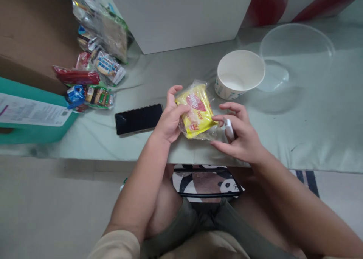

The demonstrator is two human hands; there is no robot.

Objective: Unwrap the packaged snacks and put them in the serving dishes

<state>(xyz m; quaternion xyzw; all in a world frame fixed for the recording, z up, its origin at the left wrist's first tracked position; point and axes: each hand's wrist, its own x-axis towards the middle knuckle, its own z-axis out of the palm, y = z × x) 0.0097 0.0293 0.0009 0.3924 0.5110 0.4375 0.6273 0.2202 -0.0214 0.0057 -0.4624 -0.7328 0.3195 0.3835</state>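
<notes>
A yellow snack packet (196, 109) with a red patch sits inside a clear plastic wrapper. My left hand (171, 117) grips it at its left edge, thumb across the front. At the packet's right side is my right hand (241, 132), with its index fingertip at the wrapper and its thumb held apart below. Tucked among those right fingers is a small white object (229, 129) whose kind I cannot make out. Just beyond the hands stands a white paper tub (240, 72), upright and without its lid. A dark-screened phone (138, 119) lies left of my left hand.
Several wrapped snacks (96, 70) are heaped at the left, beside a brown cardboard box (31, 36) and a teal box (31, 115). A large white box (184, 17) stands at the back. The clear round lid (297, 56) lies right of the tub on the cloth-covered table (320, 134).
</notes>
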